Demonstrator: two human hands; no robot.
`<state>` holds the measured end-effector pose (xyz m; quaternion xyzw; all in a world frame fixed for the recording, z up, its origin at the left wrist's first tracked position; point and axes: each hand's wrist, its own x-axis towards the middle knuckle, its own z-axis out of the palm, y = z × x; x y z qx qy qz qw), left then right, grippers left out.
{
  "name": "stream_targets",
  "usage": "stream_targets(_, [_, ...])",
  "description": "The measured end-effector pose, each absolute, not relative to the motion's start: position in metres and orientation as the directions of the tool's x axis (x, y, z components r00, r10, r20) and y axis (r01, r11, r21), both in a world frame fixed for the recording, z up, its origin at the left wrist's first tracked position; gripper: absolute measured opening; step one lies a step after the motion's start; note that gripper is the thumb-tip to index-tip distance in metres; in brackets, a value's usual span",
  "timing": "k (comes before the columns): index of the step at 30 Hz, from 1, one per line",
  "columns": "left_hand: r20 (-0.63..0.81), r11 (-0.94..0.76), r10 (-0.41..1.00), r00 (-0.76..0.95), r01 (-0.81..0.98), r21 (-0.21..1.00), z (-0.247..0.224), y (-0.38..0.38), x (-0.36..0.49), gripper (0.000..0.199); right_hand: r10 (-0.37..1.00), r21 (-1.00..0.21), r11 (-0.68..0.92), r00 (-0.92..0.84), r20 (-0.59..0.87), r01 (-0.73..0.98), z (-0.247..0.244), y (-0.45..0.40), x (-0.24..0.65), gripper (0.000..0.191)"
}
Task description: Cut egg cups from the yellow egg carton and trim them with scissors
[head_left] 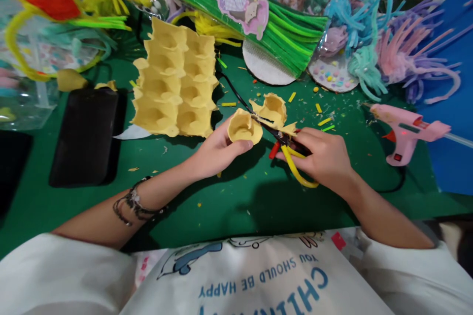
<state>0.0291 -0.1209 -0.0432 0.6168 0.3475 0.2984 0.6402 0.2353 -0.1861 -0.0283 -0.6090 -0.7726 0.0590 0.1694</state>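
My left hand (pixel 218 150) is closed around a cut-out egg carton cup (pixel 245 127), yellow, with its hollow facing up. Fingers and thumb grip its sides. My right hand (pixel 321 155) is wrapped round scissors (pixel 297 170) with a yellow handle and dark blades. The blades point left, close to the cup's upper right rim; whether they bite into it I cannot tell. Just beyond them lies another torn carton cup (pixel 274 108). A small red piece (pixel 274 150) shows beside the scissors. The larger yellow egg carton (pixel 177 83) lies behind my left hand.
A black phone (pixel 84 138) lies at left. At right rests a pink hot glue gun (pixel 404 130), its red light showing. Green pipe cleaners (pixel 288 34) in a bag and pastel yarn bundles (pixel 364 24) fill the back. Scraps litter the green table (pixel 229 211).
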Motion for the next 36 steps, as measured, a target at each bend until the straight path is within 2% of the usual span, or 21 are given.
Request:
stream_targets(4, [-0.051,0.042,0.822,0.567,0.03,0.999,-0.046,-0.121,0.03,0.029,0.968,-0.279,0.2,-0.145,0.204,0.939,-0.03,-0.185,0.234,0.053])
stream_targets(8, [-0.055,0.052,0.819,0.572,0.022,0.998,-0.045,-0.124,0.031,0.039,0.955,-0.186,0.245,-0.204,0.215,0.952,-0.029,-0.182,0.237,0.058])
stream_targets(11, [-0.046,0.061,0.782,0.622,-0.004,0.998,-0.042,-0.125,0.031,0.042,0.958,-0.179,0.254,-0.221,0.184,0.951,-0.025,-0.181,0.239,0.06])
stream_targets(17, [-0.041,0.085,0.768,0.639,-0.039,0.996,-0.044,-0.124,0.027,0.054,0.975,-0.355,0.224,-0.202,0.096,0.908,-0.018,-0.183,0.238,0.061])
stream_targets(24, [-0.021,0.036,0.801,0.598,-0.012,0.999,-0.049,-0.12,0.027,0.061,0.985,-0.495,0.173,-0.141,0.102,0.851,-0.024,-0.18,0.241,0.052])
stream_targets(27, [-0.054,0.067,0.82,0.57,-0.002,0.998,-0.049,-0.121,0.029,0.061,0.984,-0.485,0.171,-0.128,0.121,0.858,-0.027,-0.179,0.242,0.049])
stream_targets(31, [-0.044,0.06,0.818,0.574,-0.01,0.998,-0.05,-0.122,0.028,0.061,0.982,-0.467,0.18,-0.189,0.027,0.866,-0.024,-0.18,0.241,0.049])
stream_targets(36, [0.041,-0.015,0.808,0.587,-0.049,0.999,-0.05,-0.123,0.027,0.059,0.974,-0.35,0.171,-0.211,-0.078,0.921,-0.02,-0.18,0.239,0.059])
